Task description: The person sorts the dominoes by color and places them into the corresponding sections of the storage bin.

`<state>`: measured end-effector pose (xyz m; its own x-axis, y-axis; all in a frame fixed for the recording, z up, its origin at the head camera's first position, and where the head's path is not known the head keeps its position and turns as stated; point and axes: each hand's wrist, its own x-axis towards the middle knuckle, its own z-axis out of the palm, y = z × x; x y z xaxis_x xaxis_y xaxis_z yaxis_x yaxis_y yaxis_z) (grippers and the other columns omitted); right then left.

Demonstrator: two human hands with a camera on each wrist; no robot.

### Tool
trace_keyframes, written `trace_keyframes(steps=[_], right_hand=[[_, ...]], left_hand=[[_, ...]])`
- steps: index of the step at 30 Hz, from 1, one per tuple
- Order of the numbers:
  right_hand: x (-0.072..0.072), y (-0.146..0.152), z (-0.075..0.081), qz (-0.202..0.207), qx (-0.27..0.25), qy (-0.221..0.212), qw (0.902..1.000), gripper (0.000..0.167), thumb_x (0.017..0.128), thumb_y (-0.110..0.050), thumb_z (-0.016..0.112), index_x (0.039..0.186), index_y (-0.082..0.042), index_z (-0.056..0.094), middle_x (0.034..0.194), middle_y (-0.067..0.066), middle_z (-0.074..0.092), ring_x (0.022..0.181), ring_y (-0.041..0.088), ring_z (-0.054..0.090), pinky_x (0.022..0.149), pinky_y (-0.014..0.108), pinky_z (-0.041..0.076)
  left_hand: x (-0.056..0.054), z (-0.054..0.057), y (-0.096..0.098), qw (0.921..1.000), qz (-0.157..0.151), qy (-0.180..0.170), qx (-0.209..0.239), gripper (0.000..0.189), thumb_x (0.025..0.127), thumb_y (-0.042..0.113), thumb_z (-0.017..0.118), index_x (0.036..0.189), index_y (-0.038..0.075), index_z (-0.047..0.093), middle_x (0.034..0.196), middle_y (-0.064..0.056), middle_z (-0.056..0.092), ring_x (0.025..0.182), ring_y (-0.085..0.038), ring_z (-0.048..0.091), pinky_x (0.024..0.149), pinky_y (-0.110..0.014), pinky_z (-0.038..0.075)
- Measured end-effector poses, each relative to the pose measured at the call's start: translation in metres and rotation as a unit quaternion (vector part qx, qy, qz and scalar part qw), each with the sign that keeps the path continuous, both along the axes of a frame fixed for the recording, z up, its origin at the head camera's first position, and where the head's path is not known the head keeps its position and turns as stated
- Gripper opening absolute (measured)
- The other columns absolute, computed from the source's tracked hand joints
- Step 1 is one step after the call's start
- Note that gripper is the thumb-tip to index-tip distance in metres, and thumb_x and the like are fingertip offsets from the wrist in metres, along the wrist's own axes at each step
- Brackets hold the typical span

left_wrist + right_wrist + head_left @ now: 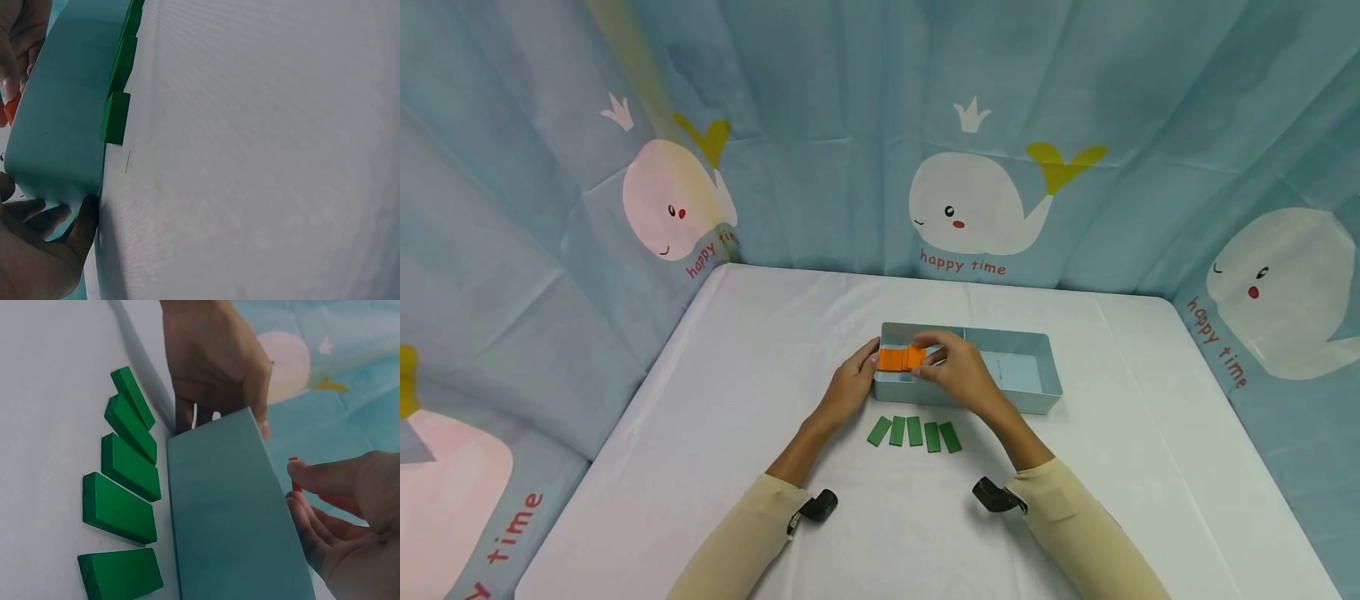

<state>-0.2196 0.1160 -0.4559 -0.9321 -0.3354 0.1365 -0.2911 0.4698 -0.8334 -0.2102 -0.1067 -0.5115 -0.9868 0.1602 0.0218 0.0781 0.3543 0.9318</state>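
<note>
Orange blocks (891, 360) sit in a row in the left compartment of a pale blue box (917, 392), between the two hands. Starting at the left, the left hand (848, 387) has its grip clamped on the box's left end: fingers against the outside of the end wall, thumb up at the rim. That thumb is just beside the row; whether it touches the row I cannot tell.

Moving right, the blocks lie side by side, and below them five green blocks (913, 431) are fanned out on the white desk (775, 333), near the front wall of the box. Next comes the right hand (955, 371), reaching over that wall, its grip pinched together on the rightmost orange block (916, 357). This piece is at the fingertips, slightly askew to its neighbours. Farther right are the divider (965, 334) and the right compartment (1018, 371), its pale floor showing.
</note>
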Motion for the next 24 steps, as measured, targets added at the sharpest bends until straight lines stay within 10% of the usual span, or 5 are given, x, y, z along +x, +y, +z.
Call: trace_keyframes(steps=[24], right_hand=[[-0.027,-0.027,-0.009,0.061,0.082,-0.04,0.994,0.048,0.087,0.0,0.085,0.132,0.001,0.069,0.119,0.017,0.073,0.096,0.026,0.071,0.084,0.037,0.063]], left_hand=[[-0.002,-0.003,-0.002,0.9999,0.0,0.011,-0.002,0.054,0.117,0.03,0.04,0.165,0.007,0.037,0.169,-0.009,0.041,0.158,-0.029,0.035,0.131,-0.05,0.027]])
